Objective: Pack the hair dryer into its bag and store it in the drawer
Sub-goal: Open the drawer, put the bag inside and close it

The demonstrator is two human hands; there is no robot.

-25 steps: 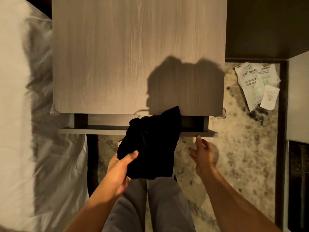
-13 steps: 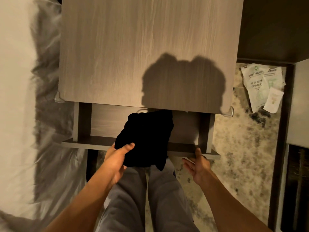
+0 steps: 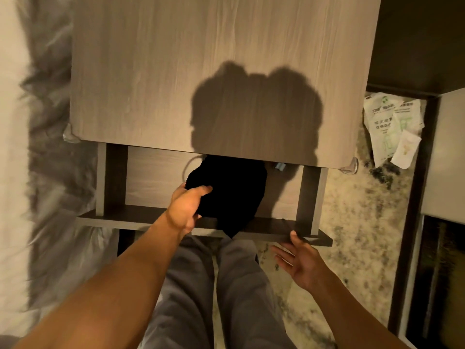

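Note:
A black cloth bag (image 3: pixel 231 190) hangs over the pulled-out drawer (image 3: pixel 156 177) of a wooden nightstand; the hair dryer itself is hidden inside the bag. My left hand (image 3: pixel 187 210) grips the bag's left edge, and the bag's lower corner drapes over the drawer's front panel (image 3: pixel 120 222). My right hand (image 3: pixel 299 263) is spread open, its fingertips at the front panel's right end. A thin light cord (image 3: pixel 190 162) and a small blue-grey piece (image 3: pixel 279 166) show at the back of the drawer.
The nightstand top (image 3: pixel 201 59) overhangs the drawer's back half. A white bed (image 3: pixel 15 147) lies to the left. Paper packets (image 3: pixel 392 127) lie on the speckled floor (image 3: pixel 352 222) at right, beside a dark cabinet (image 3: pixel 440 273). My grey-trousered legs (image 3: pixel 214 298) stand below the drawer.
The drawer has come further out. My left hand has carried the bag forward over the drawer's inside. My right hand has let go of the front panel and spread open.

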